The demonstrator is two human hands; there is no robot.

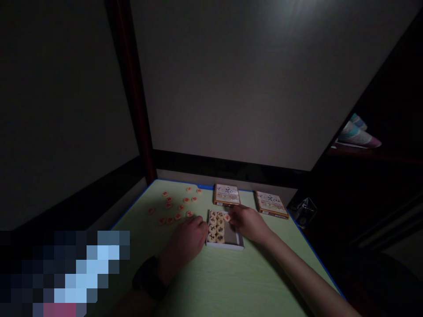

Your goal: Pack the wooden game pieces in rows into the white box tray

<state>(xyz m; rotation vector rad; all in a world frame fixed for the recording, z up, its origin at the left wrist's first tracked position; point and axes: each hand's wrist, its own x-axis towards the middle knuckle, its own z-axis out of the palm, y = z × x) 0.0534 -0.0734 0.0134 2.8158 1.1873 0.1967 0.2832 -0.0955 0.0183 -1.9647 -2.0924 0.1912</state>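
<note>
A shallow open box (226, 247) lies on the table with several round xiangqi pieces (212, 229) in two columns at its left side, marked in dark characters. At the top of the third column is a xiangqi piece with a red character (227, 217). My right hand (247, 221) reaches over the box's right side, fingertips pinched at that red piece. Against the box's left wall, my left hand (190, 235) rests with curled fingers closed on the edge; its fingertips are partly hidden. Several loose red-marked pieces (181, 207) are scattered left of the box.
Two printed flat boxes lie at the back of the green table (218, 281): one box (226, 194) behind the open box, another box (271, 204) to its right. A wall panel (224, 88) rises behind. Past the right edge stands a dark shiny container (304, 212).
</note>
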